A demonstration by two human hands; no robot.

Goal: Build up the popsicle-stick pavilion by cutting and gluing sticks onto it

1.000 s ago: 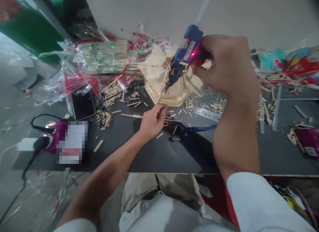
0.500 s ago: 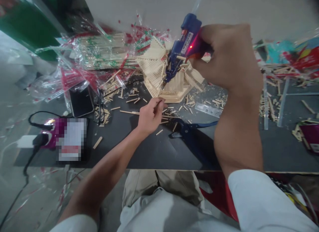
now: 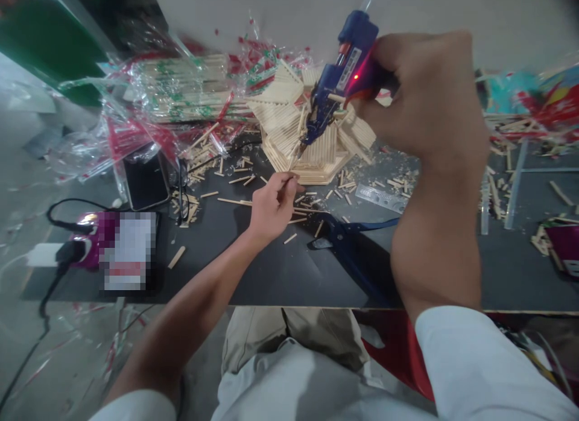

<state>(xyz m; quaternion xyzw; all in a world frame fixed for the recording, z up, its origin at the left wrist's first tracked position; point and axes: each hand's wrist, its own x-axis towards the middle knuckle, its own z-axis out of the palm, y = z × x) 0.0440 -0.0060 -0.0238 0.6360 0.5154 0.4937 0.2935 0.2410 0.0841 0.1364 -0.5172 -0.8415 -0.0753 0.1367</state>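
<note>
My right hand [image 3: 425, 107] is wrapped round a blue hot-glue gun [image 3: 341, 74] with a red light lit, its nozzle pointing down-left at a layered model of wooden sticks [image 3: 307, 137] on the black table [image 3: 271, 270]. My left hand [image 3: 271, 207] is pinched on a thin wooden stick [image 3: 286, 178] just in front of the model, below the nozzle. A clear glue stick pokes out of the gun's back end at the top.
Loose stick pieces litter the table around the model. Clear plastic packs of sticks [image 3: 181, 101] lie at the back left. A dark phone [image 3: 145, 181], a purple device [image 3: 97, 234] with cable, blue-handled scissors [image 3: 344, 234] and a ruler [image 3: 380, 198] lie nearby.
The glue gun and my right hand have risen a little. My left hand lifted slightly off the table with the stick, closer to the nozzle.
</note>
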